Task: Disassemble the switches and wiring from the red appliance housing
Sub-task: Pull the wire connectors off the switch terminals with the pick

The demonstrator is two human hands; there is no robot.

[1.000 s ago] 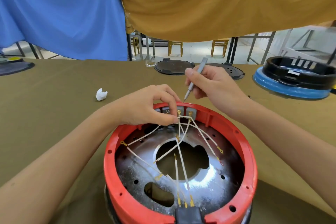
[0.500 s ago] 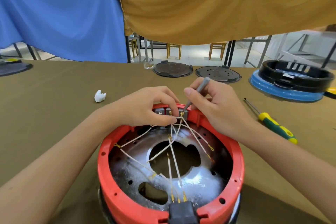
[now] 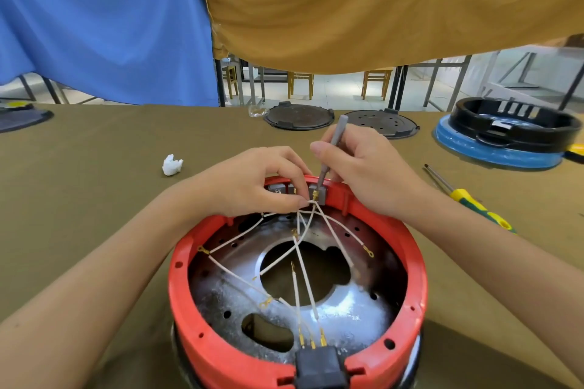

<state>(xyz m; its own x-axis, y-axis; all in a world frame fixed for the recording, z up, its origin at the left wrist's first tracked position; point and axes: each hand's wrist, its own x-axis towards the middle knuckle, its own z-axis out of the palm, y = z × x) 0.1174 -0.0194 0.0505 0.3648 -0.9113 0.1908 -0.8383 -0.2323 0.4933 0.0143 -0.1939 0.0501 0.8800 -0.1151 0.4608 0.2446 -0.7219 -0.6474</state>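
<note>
1. Housing (image 3: 189, 309), red and ring-shaped, is set on the olive table (image 3: 79, 183).
2. Left hand (image 3: 252, 183) is curled, white wires (image 3: 303, 268) pinched at the housing's far rim.
3. Right hand (image 3: 363, 167) is wrapped round a grey tool (image 3: 331, 148), its tip at a grey switch (image 3: 320, 194) there.

The near side of the red housing (image 3: 420, 287) runs off the bottom edge. The left hand (image 3: 252, 186) covers some of the grey switches (image 3: 319, 193). The grey tool's (image 3: 331, 148) tip is too small to make out.
</note>
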